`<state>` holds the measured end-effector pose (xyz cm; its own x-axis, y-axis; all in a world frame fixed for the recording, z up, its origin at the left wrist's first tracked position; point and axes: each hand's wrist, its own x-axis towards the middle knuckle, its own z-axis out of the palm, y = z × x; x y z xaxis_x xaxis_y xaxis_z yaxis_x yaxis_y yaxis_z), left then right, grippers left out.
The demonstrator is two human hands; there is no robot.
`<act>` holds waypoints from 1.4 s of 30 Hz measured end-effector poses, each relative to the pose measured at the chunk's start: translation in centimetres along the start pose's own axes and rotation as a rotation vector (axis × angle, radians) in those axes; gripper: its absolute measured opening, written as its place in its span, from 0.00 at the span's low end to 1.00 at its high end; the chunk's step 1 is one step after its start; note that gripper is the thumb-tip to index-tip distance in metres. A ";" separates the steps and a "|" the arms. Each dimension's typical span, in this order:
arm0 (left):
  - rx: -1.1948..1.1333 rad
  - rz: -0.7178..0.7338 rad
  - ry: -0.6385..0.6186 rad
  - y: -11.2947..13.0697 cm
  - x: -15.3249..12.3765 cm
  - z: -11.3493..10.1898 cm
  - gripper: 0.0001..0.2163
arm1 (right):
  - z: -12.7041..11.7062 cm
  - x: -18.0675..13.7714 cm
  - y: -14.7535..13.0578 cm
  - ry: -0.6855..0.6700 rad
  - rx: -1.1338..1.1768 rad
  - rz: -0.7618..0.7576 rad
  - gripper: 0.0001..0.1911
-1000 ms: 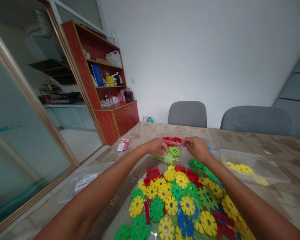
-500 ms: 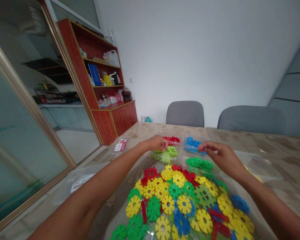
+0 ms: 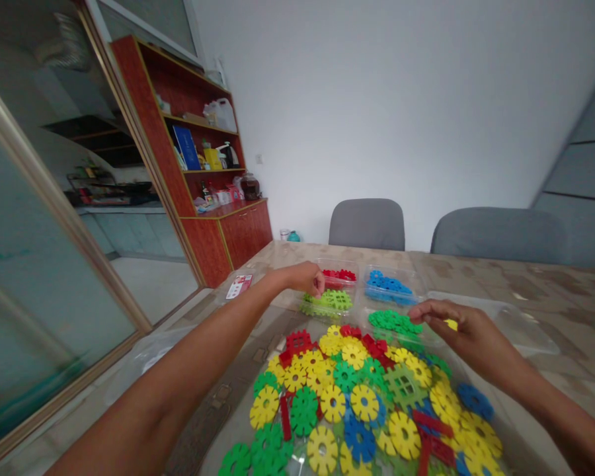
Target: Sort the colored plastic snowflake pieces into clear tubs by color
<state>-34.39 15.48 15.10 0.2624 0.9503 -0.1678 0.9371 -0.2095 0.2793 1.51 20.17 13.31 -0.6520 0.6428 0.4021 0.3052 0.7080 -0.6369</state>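
A heap of flat plastic gear-shaped pieces [image 3: 361, 396] in yellow, green, blue and red lies on the table in front of me. Behind it stand clear trays: one with red pieces [image 3: 340, 274], one with blue pieces [image 3: 387, 284], one with light green pieces [image 3: 330, 301] and one with dark green pieces [image 3: 394, 322]. My left hand [image 3: 305, 277] hovers between the light green and red trays, fingers curled in a pinch; what it holds is hidden. My right hand [image 3: 469, 334] is just right of the dark green tray, fingers loosely spread, with nothing in it.
A clear tray lid [image 3: 496, 314] with a yellow piece lies behind my right hand. Two grey chairs [image 3: 367, 223] stand at the table's far side. A small card packet [image 3: 239, 285] lies far left, and a red wooden shelf [image 3: 198, 165] stands by the wall.
My right hand has drawn back from the far trays toward me and to the right. My left hand stayed by the light green tray.
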 end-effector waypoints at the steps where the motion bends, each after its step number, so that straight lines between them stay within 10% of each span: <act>1: -0.006 0.000 0.021 -0.1 -0.2 -0.3 0.09 | -0.1 -0.2 0.2 0.004 -0.001 -0.001 0.16; 7: -0.045 0.002 0.156 0.0 -1.1 -0.3 0.05 | 0.1 -0.7 0.7 0.000 0.012 0.002 0.15; 42: -0.496 -0.075 -0.139 2.7 0.5 1.9 0.08 | 0.6 -1.3 0.5 -0.060 0.066 0.013 0.19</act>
<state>-31.30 14.95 13.98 0.2585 0.9117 -0.3193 0.7412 0.0248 0.6708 2.10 19.51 12.14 -0.6889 0.6322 0.3547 0.2692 0.6775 -0.6845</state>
